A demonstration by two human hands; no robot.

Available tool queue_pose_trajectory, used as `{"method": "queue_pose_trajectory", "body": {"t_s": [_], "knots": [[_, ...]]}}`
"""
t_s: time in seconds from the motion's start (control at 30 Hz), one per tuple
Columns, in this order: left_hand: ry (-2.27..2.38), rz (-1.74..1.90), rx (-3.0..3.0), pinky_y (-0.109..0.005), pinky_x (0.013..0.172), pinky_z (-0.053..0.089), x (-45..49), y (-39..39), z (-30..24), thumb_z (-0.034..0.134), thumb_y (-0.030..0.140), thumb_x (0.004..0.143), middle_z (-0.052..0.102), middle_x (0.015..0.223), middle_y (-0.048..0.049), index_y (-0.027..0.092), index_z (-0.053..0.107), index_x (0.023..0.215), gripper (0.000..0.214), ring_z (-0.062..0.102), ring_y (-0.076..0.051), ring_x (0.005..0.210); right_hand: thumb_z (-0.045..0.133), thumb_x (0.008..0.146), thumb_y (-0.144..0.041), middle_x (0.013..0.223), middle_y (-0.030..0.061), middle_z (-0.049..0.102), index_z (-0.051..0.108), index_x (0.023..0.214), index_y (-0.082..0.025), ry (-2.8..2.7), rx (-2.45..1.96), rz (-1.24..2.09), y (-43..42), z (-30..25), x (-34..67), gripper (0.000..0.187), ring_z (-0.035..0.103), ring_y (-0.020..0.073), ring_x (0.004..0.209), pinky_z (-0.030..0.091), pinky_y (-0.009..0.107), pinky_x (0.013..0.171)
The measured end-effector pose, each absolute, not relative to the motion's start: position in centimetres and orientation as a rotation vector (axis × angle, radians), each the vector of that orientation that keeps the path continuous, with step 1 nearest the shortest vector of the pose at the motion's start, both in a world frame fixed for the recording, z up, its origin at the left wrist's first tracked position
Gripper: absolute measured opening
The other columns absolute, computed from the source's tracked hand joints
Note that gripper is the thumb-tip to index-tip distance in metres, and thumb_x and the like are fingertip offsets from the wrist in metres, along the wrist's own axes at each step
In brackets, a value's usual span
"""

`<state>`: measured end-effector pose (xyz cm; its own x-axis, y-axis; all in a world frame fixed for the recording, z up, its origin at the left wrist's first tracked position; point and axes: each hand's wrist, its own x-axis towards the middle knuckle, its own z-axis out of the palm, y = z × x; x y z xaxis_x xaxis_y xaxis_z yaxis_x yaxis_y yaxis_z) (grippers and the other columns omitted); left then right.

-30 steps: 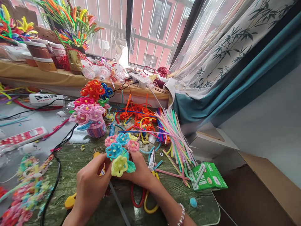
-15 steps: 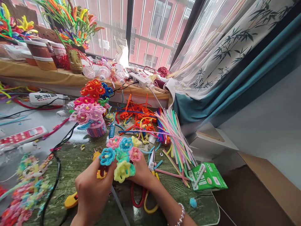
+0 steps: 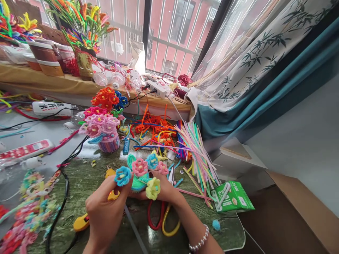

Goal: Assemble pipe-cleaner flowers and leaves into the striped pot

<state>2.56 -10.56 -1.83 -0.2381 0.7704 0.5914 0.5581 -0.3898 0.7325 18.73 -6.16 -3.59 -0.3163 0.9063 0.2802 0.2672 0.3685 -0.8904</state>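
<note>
My left hand [image 3: 106, 208] pinches a blue pipe-cleaner flower [image 3: 123, 176] between thumb and fingers, beside a small bunch. My right hand [image 3: 165, 188] is closed around the base of that pipe-cleaner flower bunch [image 3: 138, 183], which has a green coiled body with pink, blue and yellow blooms around it; most of its fingers are hidden behind the flowers. Partly covered by my left hand lies a yellow hot glue gun [image 3: 80, 222], with a translucent glue stick [image 3: 135, 229] in front. Scissors [image 3: 171, 225] with red and yellow handles lie beneath my right wrist.
A pot of pipe-cleaner flowers [image 3: 109, 143] stands behind my hands. Loose pastel pipe cleaners [image 3: 197, 151] and a green packet [image 3: 233, 197] lie to the right. A black cable [image 3: 66, 187] crosses the left, near a pile of small flowers [image 3: 29, 215].
The flower bunch has turned in my right hand, so a pink bloom now faces the front and the yellow one sits further right. My left hand still pinches the blue flower.
</note>
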Motion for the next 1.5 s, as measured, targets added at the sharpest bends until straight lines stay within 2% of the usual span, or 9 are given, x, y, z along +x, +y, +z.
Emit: {"method": "queue_pose_trajectory", "body": {"t_s": [0.23,0.53,0.7,0.93,1.03,1.13,1.23,1.4,1.5], "knots": [[1.292,1.494,2.439,-0.024,0.065,0.048,0.1,-8.3,-0.8,0.062,0.026,0.090,0.069,0.075,0.0004,0.021,0.064,0.076,0.016,0.060,-0.013,0.066,0.091,0.056,-0.029,0.092,-0.0024,0.072,0.072,0.091,-0.023,-1.807,-0.952,1.138,-5.8,-4.8,19.2,0.040,0.068,0.0241,0.094,0.055,0.035,0.093],[1.202,1.216,2.813,-0.027,0.065,0.046,-0.3,-7.5,-0.1,0.048,0.020,0.093,0.070,0.079,-0.0007,0.022,0.061,0.077,0.021,0.062,-0.017,0.074,0.091,0.054,-0.015,0.107,-0.0008,0.074,0.072,0.100,-0.024,-1.815,-0.915,1.158,-5.9,-3.8,18.9,0.051,0.067,0.0262,0.110,0.049,0.038,0.105],[1.139,1.175,2.948,-0.027,0.065,0.039,-0.2,-7.2,0.1,0.048,0.020,0.098,0.062,0.073,0.0011,0.024,0.065,0.085,0.023,0.054,-0.016,0.068,0.089,0.059,-0.018,0.124,0.0017,0.071,0.071,0.108,-0.025,-1.848,-0.876,1.145,-5.9,-4.3,19.1,0.053,0.065,0.0277,0.118,0.047,0.044,0.110],[1.001,1.193,2.970,-0.028,0.060,0.031,-0.9,-6.6,-1.0,0.046,0.016,0.099,0.050,0.060,0.0049,0.025,0.067,0.088,0.025,0.042,-0.014,0.056,0.088,0.063,-0.027,0.138,0.0073,0.064,0.062,0.132,-0.023,-1.970,-0.804,1.077,-5.2,-5.0,19.4,0.074,0.060,0.0281,0.126,0.040,0.044,0.116],[1.040,1.190,2.964,-0.028,0.059,0.031,-1.1,-6.7,-1.0,0.047,0.018,0.100,0.053,0.057,0.0062,0.024,0.066,0.086,0.025,0.044,-0.013,0.053,0.087,0.064,-0.031,0.123,0.0059,0.071,0.069,0.113,-0.022,-1.918,-0.850,1.101,-5.4,-4.7,19.2,0.053,0.064,0.0276,0.115,0.044,0.044,0.111],[1.126,1.214,3.029,-0.029,0.058,0.029,-0.9,-6.9,-0.3,0.049,0.020,0.099,0.053,0.055,0.0058,0.021,0.058,0.068,0.033,0.043,-0.012,0.049,0.085,0.061,-0.027,0.097,-0.0006,0.073,0.069,0.095,-0.022,-1.834,-0.961,1.216,-5.8,-4.4,18.8,0.038,0.068,0.0231,0.094,0.055,0.037,0.094],[1.179,1.271,3.104,-0.030,0.057,0.029,-0.7,-7.2,0.3,0.049,0.019,0.098,0.050,0.052,0.0050,0.021,0.050,0.058,0.040,0.042,-0.012,0.046,0.083,0.062,-0.025,0.094,-0.0026,0.072,0.068,0.096,-0.022,-1.772,-0.903,1.344,-5.9,-4.3,18.6,0.037,0.067,0.0200,0.089,0.056,0.032,0.085],[1.253,1.349,3.124,-0.030,0.059,0.033,-0.6,-7.5,0.6,0.058,0.020,0.096,0.059,0.054,0.0046,0.021,0.063,0.072,0.024,0.051,-0.013,0.049,0.084,0.062,-0.029,0.095,-0.0010,0.071,0.068,0.096,-0.021,-1.767,-0.855,1.309,-5.7,-4.6,18.6,0.038,0.066,0.0211,0.094,0.054,0.032,0.088],[1.266,1.344,3.060,-0.029,0.058,0.034,-0.3,-7.6,0.6,0.055,0.022,0.098,0.061,0.054,0.0041,0.020,0.062,0.069,0.030,0.054,-0.012,0.048,0.084,0.060,-0.027,0.095,-0.0017,0.070,0.068,0.100,-0.021,-1.739,-0.824,1.296,-5.7,-4.9,18.7,0.043,0.064,0.0189,0.086,0.054,0.031,0.084]]}}
